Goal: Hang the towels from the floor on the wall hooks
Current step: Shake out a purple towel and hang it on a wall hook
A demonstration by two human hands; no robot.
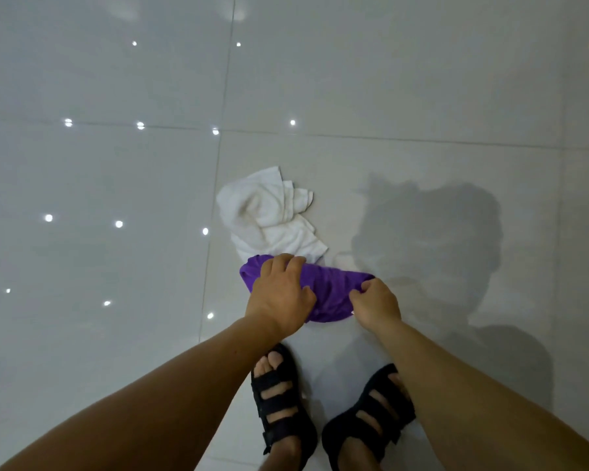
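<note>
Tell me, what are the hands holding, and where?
Both hold the purple towel: the left hand grips its left end, the right hand pinches its right edge.

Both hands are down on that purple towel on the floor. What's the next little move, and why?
Probably raise the purple towel clear of the tiled floor. The left hand and the right hand both seem to grip its bunched fabric already, and its far edge meets the white towel, so a straight lift should leave that one behind.

no readable text, no labels, no numbers
</note>
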